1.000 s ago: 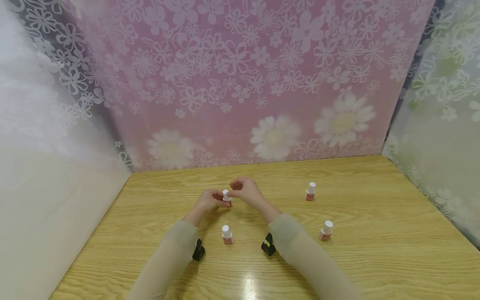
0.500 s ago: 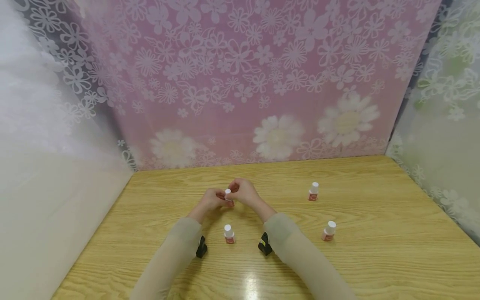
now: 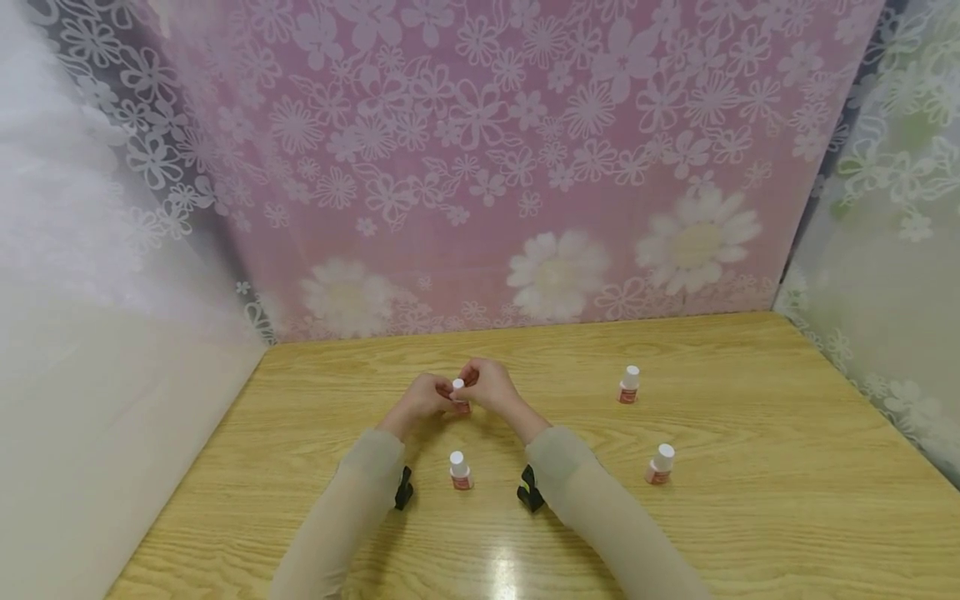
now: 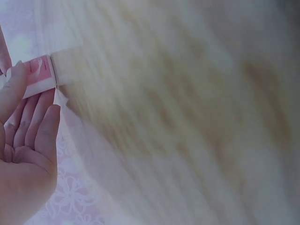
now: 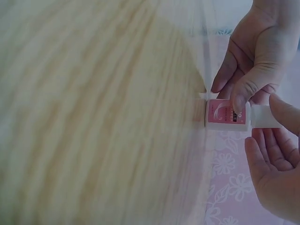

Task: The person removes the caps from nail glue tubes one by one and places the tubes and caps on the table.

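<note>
My left hand [image 3: 422, 398] holds a small white bottle [image 5: 218, 112] with a pink-red label by its body, upright at the table. In the right wrist view the left thumb presses on the label, with the fingers behind. My right hand [image 3: 491, 385] pinches the white cap [image 5: 263, 116] of this bottle between thumb and fingers. The cap sits on the bottle. In the left wrist view only the bottle's lower part [image 4: 40, 72] shows past the left thumb. Nearest to both forearms, a second such bottle [image 3: 461, 472] stands upright between them.
Two more capped bottles of the same kind stand to the right, one farther back [image 3: 628, 387] and one nearer [image 3: 660, 465]. The wooden table [image 3: 750, 400] ends at a pink floral curtain [image 3: 450, 167] behind. Pale sheets hang at both sides.
My right hand has closed in on the cap from beside it and now pinches it. The left hand keeps its hold on the bottle. The head view has shifted slightly.
</note>
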`<state>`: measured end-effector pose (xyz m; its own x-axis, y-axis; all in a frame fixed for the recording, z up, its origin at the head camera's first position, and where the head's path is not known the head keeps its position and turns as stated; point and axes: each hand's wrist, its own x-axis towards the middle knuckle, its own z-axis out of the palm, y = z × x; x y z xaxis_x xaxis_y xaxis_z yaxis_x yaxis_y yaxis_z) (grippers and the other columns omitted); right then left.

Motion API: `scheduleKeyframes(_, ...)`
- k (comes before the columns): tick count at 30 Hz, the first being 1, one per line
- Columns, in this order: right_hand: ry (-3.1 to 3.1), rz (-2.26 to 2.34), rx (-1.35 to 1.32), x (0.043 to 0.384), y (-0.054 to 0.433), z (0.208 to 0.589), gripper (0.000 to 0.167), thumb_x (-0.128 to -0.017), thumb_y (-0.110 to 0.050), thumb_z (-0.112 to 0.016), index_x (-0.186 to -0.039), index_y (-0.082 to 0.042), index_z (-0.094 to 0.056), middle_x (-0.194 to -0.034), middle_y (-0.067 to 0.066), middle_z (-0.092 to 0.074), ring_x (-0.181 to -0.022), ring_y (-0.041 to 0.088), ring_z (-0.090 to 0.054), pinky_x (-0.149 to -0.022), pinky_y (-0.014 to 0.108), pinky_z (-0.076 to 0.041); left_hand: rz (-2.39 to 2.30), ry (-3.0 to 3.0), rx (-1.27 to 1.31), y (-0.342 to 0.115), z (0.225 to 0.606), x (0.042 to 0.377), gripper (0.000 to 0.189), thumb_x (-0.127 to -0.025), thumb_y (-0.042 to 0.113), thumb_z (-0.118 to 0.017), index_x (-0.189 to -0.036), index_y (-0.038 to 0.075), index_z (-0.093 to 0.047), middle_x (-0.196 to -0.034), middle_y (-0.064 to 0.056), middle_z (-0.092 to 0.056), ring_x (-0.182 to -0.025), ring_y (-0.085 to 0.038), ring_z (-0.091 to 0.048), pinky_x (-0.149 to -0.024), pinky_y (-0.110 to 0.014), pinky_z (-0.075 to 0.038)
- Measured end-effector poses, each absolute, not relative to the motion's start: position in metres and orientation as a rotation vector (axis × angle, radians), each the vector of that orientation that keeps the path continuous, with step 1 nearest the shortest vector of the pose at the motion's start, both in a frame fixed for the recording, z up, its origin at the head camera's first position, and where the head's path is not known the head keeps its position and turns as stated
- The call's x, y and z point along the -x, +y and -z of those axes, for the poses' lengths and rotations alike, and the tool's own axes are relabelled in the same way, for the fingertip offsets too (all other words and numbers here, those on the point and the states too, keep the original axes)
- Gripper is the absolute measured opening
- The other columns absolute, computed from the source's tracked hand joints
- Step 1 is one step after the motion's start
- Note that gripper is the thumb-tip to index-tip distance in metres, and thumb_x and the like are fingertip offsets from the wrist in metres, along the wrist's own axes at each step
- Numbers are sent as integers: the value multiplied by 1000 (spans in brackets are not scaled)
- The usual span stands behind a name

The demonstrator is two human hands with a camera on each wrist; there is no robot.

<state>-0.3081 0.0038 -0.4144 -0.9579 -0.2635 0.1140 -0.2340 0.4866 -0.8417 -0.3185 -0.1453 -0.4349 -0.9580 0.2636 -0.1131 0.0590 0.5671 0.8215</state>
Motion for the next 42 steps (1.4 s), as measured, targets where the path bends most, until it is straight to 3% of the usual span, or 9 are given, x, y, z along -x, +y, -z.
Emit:
scheduleKeyframes(10, 2731, 1480, 507, 310, 6, 416, 17, -70, -11, -75, -78, -6, -61, -72, 0, -59, -68, 13, -55, -61, 25, -44, -1313, 2571, -278, -146, 434, 320, 18, -69, 14, -77, -75, 3, -63, -71, -2, -64, -67, -11, -50, -60, -24, -39)
scheduleKeyframes(28, 2619, 1410, 664, 317, 11, 414, 12, -76, -5, -69, -87, -2, -63, -79, 3, -61, -75, 14, -57, -67, 27, -45, -1418, 2469, -333, -147, 434, 319, 14, -72, 1, -71, -84, -4, -65, -77, -10, -66, -71, -11, -58, -64, -23, -43)
scheduleKeyframes(36, 2619, 1389, 693, 318, 11, 415, 13, -76, -6, -69, -88, -2, -63, -80, 3, -62, -76, 14, -58, -67, 27, -46, -1355, 2506, -245, -149, 438, 322, 18, -68, 10, -76, -81, 2, -66, -75, -3, -65, -76, -13, -55, -71, -27, -41)
scheduleKeyframes(42, 2659, 1376, 680, 318, 11, 416, 12, -77, -7, -69, -86, -3, -64, -79, 2, -62, -74, 14, -57, -66, 27, -46, -1380, 2502, -219, -146, 434, 320, 16, -70, 7, -75, -80, 2, -64, -74, -3, -65, -74, -13, -55, -68, -26, -42)
